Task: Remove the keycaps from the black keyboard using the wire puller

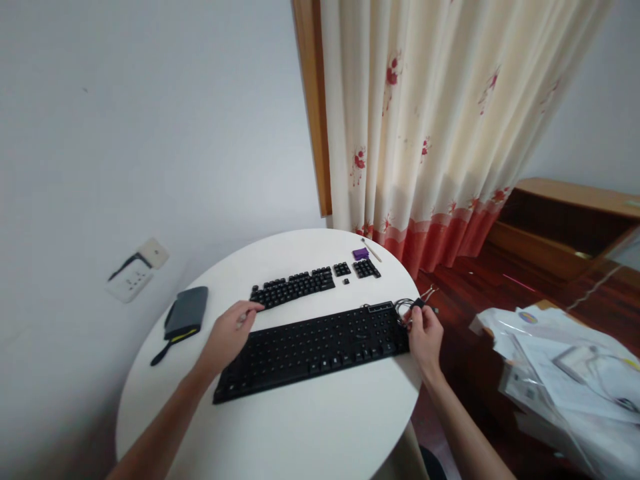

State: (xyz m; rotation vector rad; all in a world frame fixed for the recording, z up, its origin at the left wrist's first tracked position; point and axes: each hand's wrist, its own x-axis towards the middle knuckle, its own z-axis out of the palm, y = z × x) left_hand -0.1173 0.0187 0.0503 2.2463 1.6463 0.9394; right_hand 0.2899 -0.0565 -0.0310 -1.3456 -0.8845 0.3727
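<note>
A black keyboard (pixel 310 343) lies on the white round table, most of its keycaps off and a few along its near edge. Behind it, loose black keycaps (pixel 295 288) are laid out in keyboard order, with smaller groups (pixel 367 269) to the right. My left hand (pixel 234 333) is closed in a pinch at the left end of the loose keycaps; what it holds, if anything, is hidden. At the keyboard's right end, my right hand (pixel 425 333) pinches a small black piece (pixel 418 303), beside a coiled black cable (pixel 400 307) and thin metal prongs (pixel 430 291).
A grey pouch (pixel 187 312) with a strap lies at the table's left. A purple cloth (pixel 360 254) and a thin brush-like stick (pixel 371 250) lie at the far right edge. Wall sockets (pixel 130 280) are at left, a curtain (pixel 415 133) behind, plastic-wrapped papers (pixel 560 367) at right.
</note>
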